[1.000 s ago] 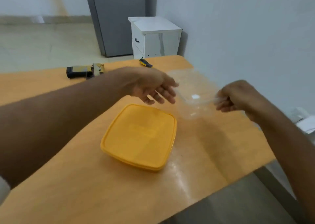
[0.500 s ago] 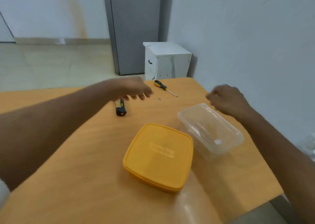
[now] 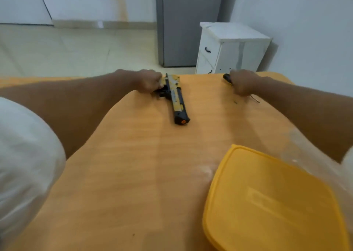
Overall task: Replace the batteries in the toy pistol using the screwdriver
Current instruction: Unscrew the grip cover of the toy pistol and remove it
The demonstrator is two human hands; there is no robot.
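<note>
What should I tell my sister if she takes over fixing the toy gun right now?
Left hand: gripping the toy pistol at its handle end; the pistol lies flat on the table, orange muzzle pointing toward you.
Right hand: curled round the screwdriver; its black handle end sticks out above the hand and the thin metal tip below.
Yellow lidded box: shut, at the near right.
Done: both the pistol and the tool are in hand.
Left: unscrew the battery cover, swap the batteries, screw it shut. No batteries are in view.
</note>
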